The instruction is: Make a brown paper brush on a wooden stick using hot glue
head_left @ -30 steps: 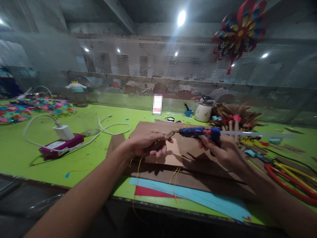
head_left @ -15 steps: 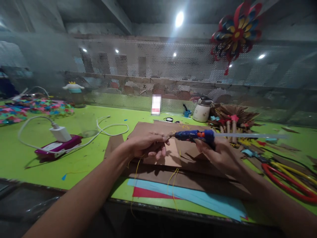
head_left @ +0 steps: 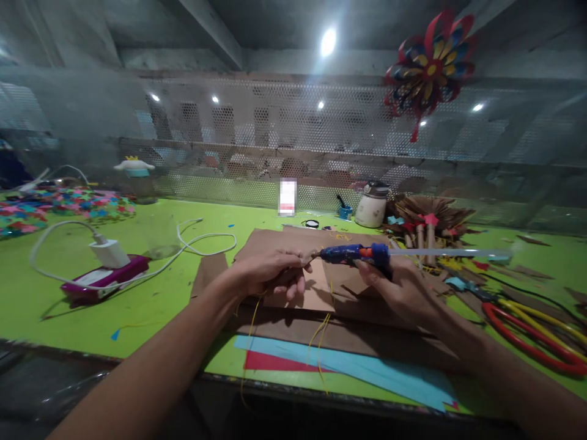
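Note:
My right hand is wrapped round a blue glue gun, with a long clear glue stick coming out of its back end. The gun's nozzle points left and meets the fingertips of my left hand. Thumb and forefinger of that hand are pinched together on something too small to make out, while its other fingers curl below. Under both hands lie brown paper sheets and a lighter brown piece. Yellow strings hang over the front of the paper.
Light blue and red paper strips lie at the front edge. To the right are red-handled scissors and bundled paper sticks. A purple power strip with a white cable sits left. A jar stands behind.
The view has shifted slightly, so the scene sits a little lower and to the left. Both hands keep nearly the same pose, with the glue gun's nozzle still at my left fingertips.

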`<move>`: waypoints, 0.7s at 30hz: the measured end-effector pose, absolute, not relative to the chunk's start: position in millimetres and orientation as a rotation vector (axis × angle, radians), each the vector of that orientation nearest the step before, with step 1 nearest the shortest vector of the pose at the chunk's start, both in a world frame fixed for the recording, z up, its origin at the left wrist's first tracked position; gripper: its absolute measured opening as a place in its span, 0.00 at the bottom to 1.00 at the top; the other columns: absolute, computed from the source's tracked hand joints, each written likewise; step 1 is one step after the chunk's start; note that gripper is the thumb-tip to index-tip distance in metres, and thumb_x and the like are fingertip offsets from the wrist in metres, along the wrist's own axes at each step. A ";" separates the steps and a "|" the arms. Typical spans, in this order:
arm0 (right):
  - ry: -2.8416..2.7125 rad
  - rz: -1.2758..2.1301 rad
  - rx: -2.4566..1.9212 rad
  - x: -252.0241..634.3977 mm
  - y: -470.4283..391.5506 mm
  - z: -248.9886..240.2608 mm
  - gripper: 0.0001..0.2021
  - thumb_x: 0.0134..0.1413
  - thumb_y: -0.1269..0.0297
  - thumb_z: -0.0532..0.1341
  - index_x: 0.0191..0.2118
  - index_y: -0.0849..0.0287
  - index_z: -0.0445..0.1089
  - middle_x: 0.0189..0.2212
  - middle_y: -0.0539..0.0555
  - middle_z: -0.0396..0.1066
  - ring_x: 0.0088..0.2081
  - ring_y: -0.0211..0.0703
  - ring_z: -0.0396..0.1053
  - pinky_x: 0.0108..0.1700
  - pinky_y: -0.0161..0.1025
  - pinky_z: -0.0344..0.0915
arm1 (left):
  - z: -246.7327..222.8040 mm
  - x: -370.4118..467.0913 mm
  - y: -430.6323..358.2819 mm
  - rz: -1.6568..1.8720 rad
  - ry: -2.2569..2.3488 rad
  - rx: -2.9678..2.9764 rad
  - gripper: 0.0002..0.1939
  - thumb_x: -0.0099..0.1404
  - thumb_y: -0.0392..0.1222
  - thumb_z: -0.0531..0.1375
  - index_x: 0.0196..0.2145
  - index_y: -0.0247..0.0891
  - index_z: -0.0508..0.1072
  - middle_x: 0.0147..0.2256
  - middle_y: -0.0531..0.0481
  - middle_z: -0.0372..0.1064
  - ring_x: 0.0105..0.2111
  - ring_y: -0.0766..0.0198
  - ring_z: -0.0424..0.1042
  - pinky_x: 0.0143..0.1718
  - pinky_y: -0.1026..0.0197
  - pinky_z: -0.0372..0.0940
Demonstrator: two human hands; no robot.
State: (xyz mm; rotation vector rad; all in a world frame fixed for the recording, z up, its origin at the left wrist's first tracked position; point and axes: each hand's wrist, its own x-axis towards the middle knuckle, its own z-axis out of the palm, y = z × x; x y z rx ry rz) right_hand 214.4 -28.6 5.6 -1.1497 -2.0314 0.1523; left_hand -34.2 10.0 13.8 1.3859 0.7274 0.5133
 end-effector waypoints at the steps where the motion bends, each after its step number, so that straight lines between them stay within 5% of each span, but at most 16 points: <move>1: -2.034 0.162 -1.144 214.3 -28.5 5.7 0.17 0.56 0.56 0.52 0.21 0.61 0.60 0.16 0.46 0.52 0.19 0.32 0.49 0.20 0.32 0.47 | 14.0 -34.5 10.0 0.515 0.733 1.389 0.09 0.63 0.41 0.50 0.35 0.32 0.65 0.21 0.48 0.70 0.16 0.70 0.66 0.10 0.71 0.49; 21: -2.015 0.212 -1.160 217.3 -26.6 3.9 0.17 0.56 0.54 0.52 0.22 0.61 0.61 0.17 0.47 0.53 0.20 0.33 0.51 0.21 0.32 0.49 | 13.8 -37.6 12.0 0.547 0.764 1.416 0.10 0.63 0.41 0.50 0.35 0.31 0.65 0.22 0.47 0.70 0.15 0.72 0.64 0.10 0.72 0.48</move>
